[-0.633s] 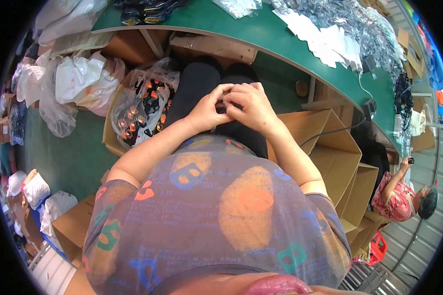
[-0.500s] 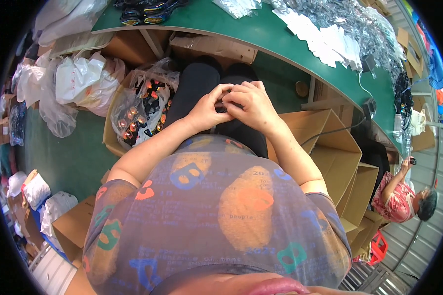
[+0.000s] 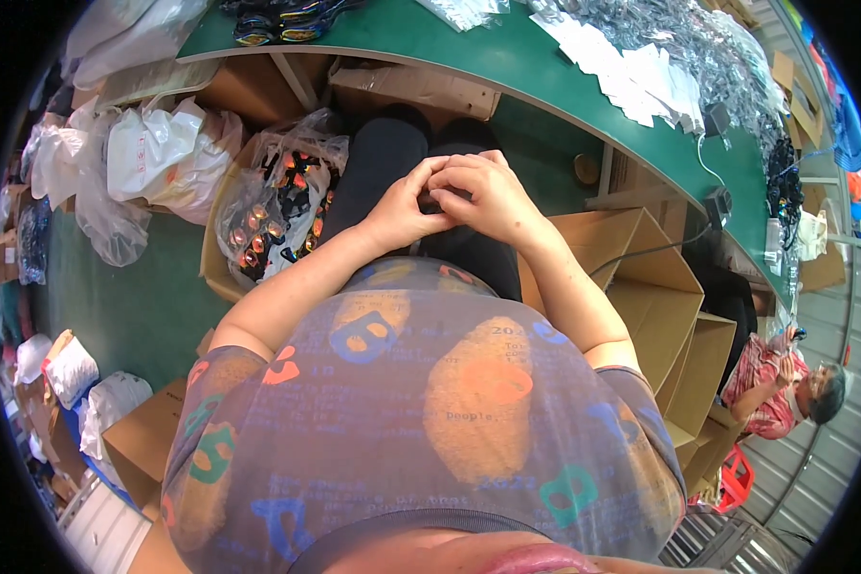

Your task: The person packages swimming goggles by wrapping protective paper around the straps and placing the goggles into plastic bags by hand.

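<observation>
Bare left forearm (image 3: pixel 297 284) and bare right forearm (image 3: pixel 577 298) converge, elbows bent outward, above black-clothed thighs (image 3: pixel 381 172). The bare left hand (image 3: pixel 407 215) and bare right hand (image 3: pixel 488 199) meet there, fingers curled (the right's partly covering the left's fingertips); both palms are hidden.

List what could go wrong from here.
1. Curled fingers of the left hand and right hand hide anything between them; a slip could go unnoticed.
2. The dark cable appears close to the right forearm in this view; it might snag.
3. The shiny goggles lie near the table edge; a bump could knock them off.
</observation>
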`<state>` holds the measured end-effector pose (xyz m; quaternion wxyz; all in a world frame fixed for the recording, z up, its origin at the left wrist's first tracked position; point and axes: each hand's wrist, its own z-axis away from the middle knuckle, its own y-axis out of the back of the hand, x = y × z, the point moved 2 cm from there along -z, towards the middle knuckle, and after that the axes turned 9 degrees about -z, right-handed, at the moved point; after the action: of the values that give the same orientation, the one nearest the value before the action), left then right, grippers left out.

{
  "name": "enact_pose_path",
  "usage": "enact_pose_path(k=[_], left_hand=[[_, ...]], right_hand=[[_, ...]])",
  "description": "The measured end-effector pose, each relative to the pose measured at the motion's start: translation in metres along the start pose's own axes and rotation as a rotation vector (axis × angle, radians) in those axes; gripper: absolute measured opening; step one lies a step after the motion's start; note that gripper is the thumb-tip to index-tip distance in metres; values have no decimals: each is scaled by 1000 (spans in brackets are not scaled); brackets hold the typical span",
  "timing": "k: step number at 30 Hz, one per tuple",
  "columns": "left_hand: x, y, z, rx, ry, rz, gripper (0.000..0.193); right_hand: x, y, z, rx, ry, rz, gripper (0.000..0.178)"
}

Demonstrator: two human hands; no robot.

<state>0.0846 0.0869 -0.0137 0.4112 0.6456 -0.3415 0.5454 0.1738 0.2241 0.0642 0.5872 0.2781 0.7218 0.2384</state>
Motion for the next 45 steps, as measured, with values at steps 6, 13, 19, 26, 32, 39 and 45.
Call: enact_pose_path(k=[6,13,19,26,32,39,45], left_hand=[[0,0,2,-8,53,138,74],[6,-2,1,-48,34,92,75],[-5,2,6,9,46,128,77],[3,7,7,-7,58,76,73],[3,14,9,-55,62,234,39],[6,18,11,72,-115,-227,10],[37,18,20,68,-186,-179,5]], right_hand=[[8,1,1,38,24,-32,14],[10,6,9,17,-17,-32,15],[6,8,8,24,-68,-51,22],[12,-1,11,18,-63,-62,18],[7,3,10,6,23,35,9],[-3,4,16,18,19,135,8],[-5,19,30,-52,-25,19,13]])
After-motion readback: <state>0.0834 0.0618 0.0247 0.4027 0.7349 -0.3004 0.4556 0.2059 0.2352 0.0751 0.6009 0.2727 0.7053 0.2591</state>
